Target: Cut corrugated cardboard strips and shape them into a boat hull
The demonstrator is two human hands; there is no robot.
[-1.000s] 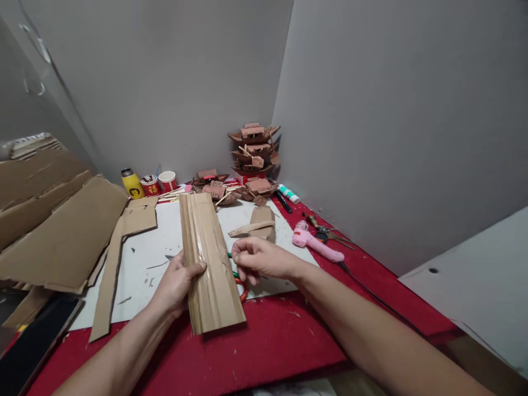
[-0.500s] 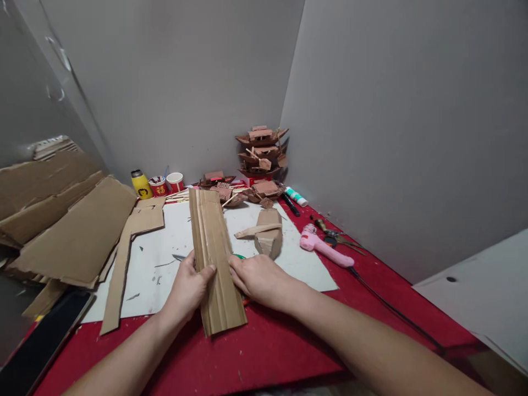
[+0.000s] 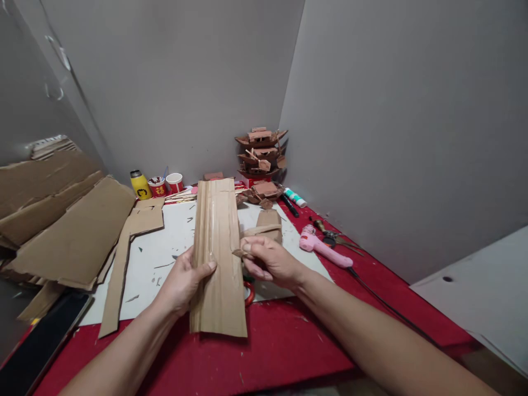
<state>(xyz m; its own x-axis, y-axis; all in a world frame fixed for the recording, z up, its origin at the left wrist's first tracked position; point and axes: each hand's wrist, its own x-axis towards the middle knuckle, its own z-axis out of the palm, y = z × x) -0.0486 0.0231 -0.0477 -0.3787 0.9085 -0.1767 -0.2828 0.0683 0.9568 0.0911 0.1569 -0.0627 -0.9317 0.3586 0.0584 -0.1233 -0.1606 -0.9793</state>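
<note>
My left hand (image 3: 185,280) grips a long piece of cardboard (image 3: 218,291) by its left edge, thumb on the face. The piece stands tilted up over the table, with lengthwise creases and a shiny streak along it. At its right edge my right hand (image 3: 270,258) is closed, thumb and finger pinching a small brown cardboard scrap (image 3: 238,253); whether the scrap is still attached I cannot tell. Behind the right hand lies a cardboard boat hull (image 3: 270,219) with a thin strip (image 3: 259,229) across it. An orange-red scissors handle (image 3: 249,294) shows partly behind the cardboard.
Cardboard sheets (image 3: 74,236) pile up at the left, near a dark phone-like slab (image 3: 45,341). Model boats (image 3: 259,151) stand stacked at the back. A pink glue gun (image 3: 325,248) with a cord lies right, near pliers (image 3: 346,242). Paper cups (image 3: 174,181) stand at the back left.
The cardboard has turned more face-on and upright. My right hand has come from behind its edge to pinch a scrap there. The scissors handle shows more.
</note>
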